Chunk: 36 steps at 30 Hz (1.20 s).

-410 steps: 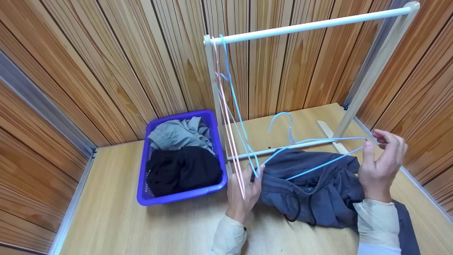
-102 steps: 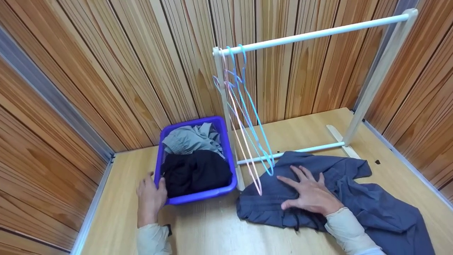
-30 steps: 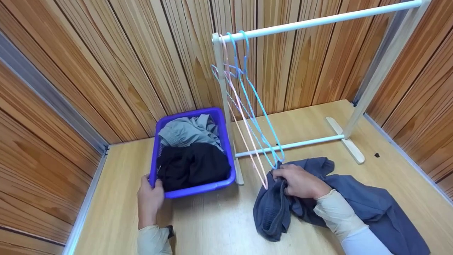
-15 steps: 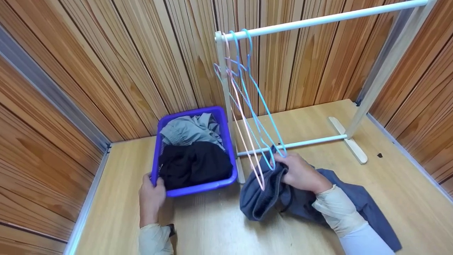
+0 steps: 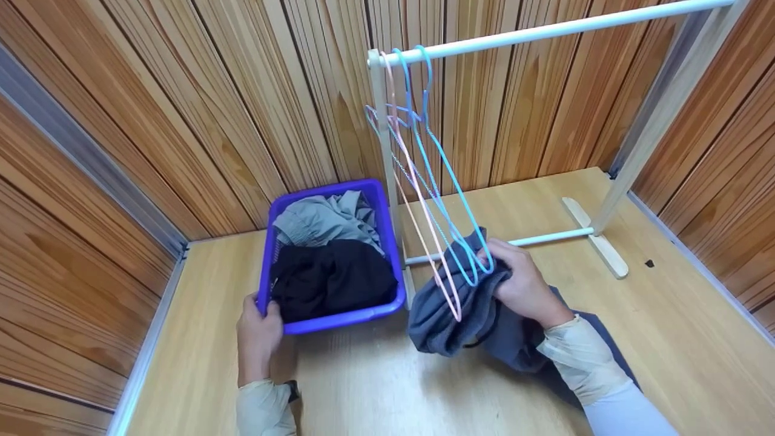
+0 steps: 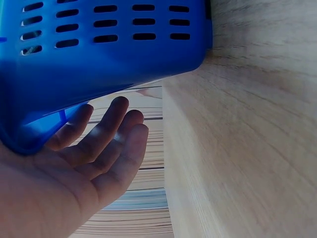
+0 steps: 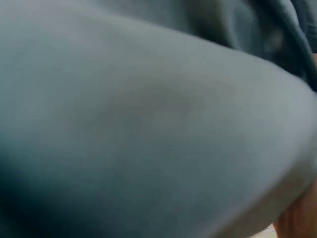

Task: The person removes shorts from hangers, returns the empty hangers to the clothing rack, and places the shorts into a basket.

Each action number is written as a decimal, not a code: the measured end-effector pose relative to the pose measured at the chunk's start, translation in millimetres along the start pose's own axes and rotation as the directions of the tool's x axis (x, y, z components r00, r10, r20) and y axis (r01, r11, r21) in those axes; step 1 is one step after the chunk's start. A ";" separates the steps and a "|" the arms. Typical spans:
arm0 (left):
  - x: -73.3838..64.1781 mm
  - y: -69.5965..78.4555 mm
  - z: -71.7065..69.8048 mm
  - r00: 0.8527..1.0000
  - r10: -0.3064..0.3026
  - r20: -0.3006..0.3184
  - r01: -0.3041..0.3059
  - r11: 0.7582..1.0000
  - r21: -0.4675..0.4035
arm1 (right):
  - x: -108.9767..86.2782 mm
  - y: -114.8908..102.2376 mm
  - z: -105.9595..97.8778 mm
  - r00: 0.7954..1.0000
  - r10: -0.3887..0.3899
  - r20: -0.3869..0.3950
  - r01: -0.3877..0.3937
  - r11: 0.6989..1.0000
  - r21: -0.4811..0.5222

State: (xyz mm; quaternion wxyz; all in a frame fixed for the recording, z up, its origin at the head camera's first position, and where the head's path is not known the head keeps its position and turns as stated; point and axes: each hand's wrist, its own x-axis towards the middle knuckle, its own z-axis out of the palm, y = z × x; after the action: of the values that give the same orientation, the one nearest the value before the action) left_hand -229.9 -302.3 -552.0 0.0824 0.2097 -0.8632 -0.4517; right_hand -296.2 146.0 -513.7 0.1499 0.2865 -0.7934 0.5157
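Note:
My left hand [image 5: 260, 333] holds the near left corner of the purple laundry basket [image 5: 345, 321], its thumb at the rim. In the left wrist view the fingers [image 6: 111, 131] bend loosely outside the basket wall [image 6: 114, 54]. A crumpled black garment [image 5: 333, 278] and a grey one [image 5: 327, 221] lie in the basket. My right hand [image 5: 524, 281] grips the dark grey drawstring trousers [image 5: 448, 324] at the bunched waist, behind the hanging blue hangers [image 5: 457, 188]; its fingertips are partly hidden. Blurred cloth [image 7: 148, 124] fills most of the right wrist view.
A white rail [image 5: 557, 30] on wooden posts [image 5: 660, 133] spans the back. Blue hangers and a pink hanger [image 5: 418, 188] hang at its left end. A lower bar [image 5: 551, 237] and a wooden foot [image 5: 596, 239] stand on the table. Wood-panelled walls [image 5: 290, 91] enclose it.
The blue hanger once in both hands hangs on the rail. The left hand has gone to the basket. Over the last second, the right hand has raised the trousers toward the hangers.

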 end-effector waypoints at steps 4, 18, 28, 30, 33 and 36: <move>-0.3 0.1 -0.3 1.000 -0.011 0.011 0.011 1.000 -0.013 | -3.6 4.8 1.2 0.999 -0.004 -0.036 0.009 0.989 0.147; 1.5 0.6 -0.9 0.998 -0.043 0.047 0.044 0.999 -0.027 | -17.7 4.6 -31.8 0.982 -0.118 0.147 0.115 0.993 0.029; -1.0 -0.7 0.1 1.000 -0.009 -0.003 0.009 1.000 -0.007 | -37.8 23.8 -71.6 0.950 -0.024 0.311 0.133 0.932 -0.337; -1.1 -1.2 0.0 1.000 -0.008 -0.007 0.008 1.000 0.000 | -41.1 27.3 -76.8 0.939 -0.006 0.343 0.139 0.920 -0.366; -0.7 -1.0 -0.4 1.000 -0.015 0.006 0.015 1.000 -0.004 | -44.1 28.8 -83.8 0.922 0.030 0.385 0.132 0.913 -0.387; -0.9 -0.3 -0.4 1.000 -0.017 0.010 0.017 1.000 -0.007 | -44.2 27.0 -89.8 0.909 0.060 0.412 0.126 0.904 -0.410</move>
State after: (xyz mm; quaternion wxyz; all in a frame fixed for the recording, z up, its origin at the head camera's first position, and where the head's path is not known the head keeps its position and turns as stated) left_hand -228.8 -302.3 -551.9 0.0750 0.2146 -0.8602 -0.4565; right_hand -282.8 248.7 -519.0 0.0460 0.3632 -0.8952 0.2540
